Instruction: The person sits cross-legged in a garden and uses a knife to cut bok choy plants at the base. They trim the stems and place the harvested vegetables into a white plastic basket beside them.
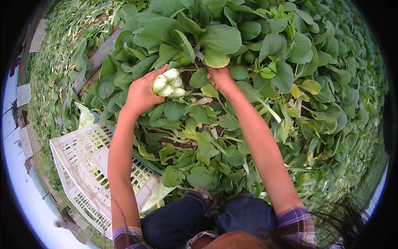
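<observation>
My left hand [144, 90] is wrapped around bok choy [168, 83], whose thick pale stem bases face me. The leaves of what it holds merge with the foliage beyond, so where they end is unclear. To the right, my right hand [220, 78] reaches low among standing bok choy plants, its fingers curled and partly covered by a broad leaf [221, 42] with a yellowing lower edge. Just beyond its fingers shows a narrow pale grey strip [199, 55]; I cannot tell whether it is a blade or a stalk. Loose leaves [202, 143] litter the soil below my hands.
A white plastic crate [90, 149] with slotted sides sits left of my knees, partly behind my left forearm. Dense bok choy rows [348, 71] stretch away to the right. Dark plastic sheeting [94, 62] runs along the upper left. Detached leaves [267, 109] lie by my right forearm.
</observation>
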A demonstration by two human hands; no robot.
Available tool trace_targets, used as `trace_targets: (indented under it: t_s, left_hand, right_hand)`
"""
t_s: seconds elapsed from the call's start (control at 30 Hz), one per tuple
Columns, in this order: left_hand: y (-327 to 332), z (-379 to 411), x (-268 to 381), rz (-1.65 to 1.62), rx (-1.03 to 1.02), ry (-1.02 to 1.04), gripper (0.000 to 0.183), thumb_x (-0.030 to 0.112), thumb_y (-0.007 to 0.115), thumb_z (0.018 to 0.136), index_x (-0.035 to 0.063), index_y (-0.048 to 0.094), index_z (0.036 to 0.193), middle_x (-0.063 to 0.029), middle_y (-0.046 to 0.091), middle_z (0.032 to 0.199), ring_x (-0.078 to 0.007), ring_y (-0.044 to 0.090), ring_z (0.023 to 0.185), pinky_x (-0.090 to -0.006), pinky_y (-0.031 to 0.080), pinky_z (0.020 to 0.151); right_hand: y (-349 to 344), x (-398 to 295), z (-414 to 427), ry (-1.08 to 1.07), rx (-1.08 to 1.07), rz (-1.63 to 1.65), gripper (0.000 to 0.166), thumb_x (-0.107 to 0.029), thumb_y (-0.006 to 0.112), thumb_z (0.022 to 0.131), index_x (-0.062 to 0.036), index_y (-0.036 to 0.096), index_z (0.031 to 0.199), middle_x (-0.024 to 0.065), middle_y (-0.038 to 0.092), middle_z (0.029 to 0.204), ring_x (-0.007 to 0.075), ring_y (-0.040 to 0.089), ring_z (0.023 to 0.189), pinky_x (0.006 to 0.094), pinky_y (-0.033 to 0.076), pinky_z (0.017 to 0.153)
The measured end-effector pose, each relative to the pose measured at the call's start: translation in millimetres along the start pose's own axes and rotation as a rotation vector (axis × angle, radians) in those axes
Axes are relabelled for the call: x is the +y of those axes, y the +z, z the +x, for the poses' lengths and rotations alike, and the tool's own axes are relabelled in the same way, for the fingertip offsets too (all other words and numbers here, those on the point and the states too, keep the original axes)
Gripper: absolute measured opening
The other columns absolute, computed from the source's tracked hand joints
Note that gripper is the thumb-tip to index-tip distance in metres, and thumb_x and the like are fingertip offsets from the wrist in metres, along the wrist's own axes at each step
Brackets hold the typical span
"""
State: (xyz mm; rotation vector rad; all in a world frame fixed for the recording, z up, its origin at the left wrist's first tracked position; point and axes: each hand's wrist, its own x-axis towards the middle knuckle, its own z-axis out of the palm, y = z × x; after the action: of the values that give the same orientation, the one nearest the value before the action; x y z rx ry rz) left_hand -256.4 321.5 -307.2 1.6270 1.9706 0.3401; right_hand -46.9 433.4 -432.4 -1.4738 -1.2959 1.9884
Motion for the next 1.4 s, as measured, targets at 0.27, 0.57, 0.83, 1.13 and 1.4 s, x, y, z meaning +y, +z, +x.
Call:
trace_targets:
  t_s: [0.27, 0.57, 0.83, 1.13, 1.4]
  left_hand:
    - [1.0, 0.2, -0.5, -0.096, -0.022, -0.05, 0.084, 0.008, 0.073, 0.055, 0.026, 0.05, 0.134, -0.0071, 0.063, 0.117, -0.0276, 0.062, 0.098, -0.0343, 0.049, 0.088]
    - [23.9, -41.6, -28.9, -0.037, 0.176, -0.072, 0.07, 0.012, 0.079, 0.053, 0.0084, 0.058, 0.119, -0.0094, 0.065, 0.111, -0.0271, 0.063, 0.097, -0.0345, 0.051, 0.084]
    - [16.4, -91.2, 77.6, 0.121, 0.519, 0.377, 0.057, 0.019, 0.08, 0.059, 0.016, 0.064, 0.114, -0.0051, 0.068, 0.09, -0.0241, 0.067, 0.088, -0.0324, 0.054, 0.074]
    - [29.1, -221.6, 177.2, -0.185, 0.503, 0.698, 0.034, 0.012, 0.07, 0.06, 0.0024, 0.066, 0.093, -0.0151, 0.067, 0.097, -0.0324, 0.064, 0.076, -0.0417, 0.052, 0.076]
    - [-16.3, -318.3, 221.6, -0.203, 0.329, 0.704, 0.046, 0.015, 0.073, 0.063, 0.0012, 0.063, 0.106, -0.0173, 0.063, 0.107, -0.0352, 0.06, 0.099, -0.0419, 0.048, 0.085]
  right_hand:
    - [16.3, 10.5, 33.2, -0.426, 0.175, -0.724, 0.036, -0.03, 0.049, 0.092, -0.0109, 0.05, 0.122, 0.0132, 0.056, 0.121, 0.0333, 0.054, 0.11, 0.0419, 0.045, 0.09]
    - [8.9, 26.8, -52.6, -0.27, -0.084, -0.743, 0.033, -0.028, 0.047, 0.093, -0.0079, 0.06, 0.115, 0.0204, 0.065, 0.095, 0.0378, 0.062, 0.083, 0.0454, 0.049, 0.078]
    - [-57.3, 2.1, -161.7, 0.027, 0.108, 0.311, 0.043, -0.044, 0.058, 0.091, -0.0074, 0.061, 0.113, 0.0013, 0.059, 0.073, 0.0067, 0.049, 0.054, 0.0229, 0.031, 0.037]
    - [-97.6, -47.7, -309.6, -0.345, -0.511, 1.006, 0.063, -0.061, 0.048, 0.088, -0.0063, 0.049, 0.121, 0.0031, 0.059, 0.096, 0.0031, 0.034, 0.044, 0.0165, 0.03, 0.038]
    - [-91.7, -91.1, -449.5, -0.629, -0.475, 0.796, 0.07, -0.031, 0.072, 0.082, -0.0106, 0.035, 0.138, 0.0002, 0.056, 0.097, 0.0022, 0.035, 0.046, 0.0156, 0.032, 0.039]
